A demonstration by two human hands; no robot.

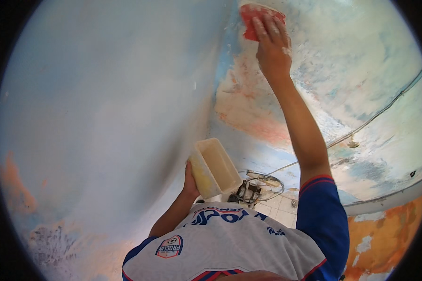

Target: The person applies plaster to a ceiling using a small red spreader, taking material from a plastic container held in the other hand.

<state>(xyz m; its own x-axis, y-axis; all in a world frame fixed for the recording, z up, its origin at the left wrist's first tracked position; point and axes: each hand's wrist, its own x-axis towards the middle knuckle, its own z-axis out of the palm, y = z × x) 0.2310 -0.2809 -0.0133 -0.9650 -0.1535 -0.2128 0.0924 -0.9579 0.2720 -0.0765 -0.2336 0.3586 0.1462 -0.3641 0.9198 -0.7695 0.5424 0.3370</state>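
Observation:
My right hand [274, 55] is stretched high up to the wall ahead, near the corner. Its fingers press a flat red putty spreader [249, 31] against the surface; whitish paste smears the spreader's upper edge and my knuckles. Low in front of my chest, my left hand [190, 182] grips the side of a rectangular cream plastic tub [204, 176]. The tub is tilted with its mouth up, and its outside has yellowish stains. I see no clear amount of paste inside it. Most of the left hand's fingers are hidden behind the tub.
A pale blue wall [108, 93] rises close on my left and meets the patchy wall [351, 61] in a corner. A thin cable [384, 109] runs across the patchy wall. Coiled dark cable and clutter [249, 191] lie on the tiled floor [280, 206]. Peeling orange wall [389, 234] shows lower right.

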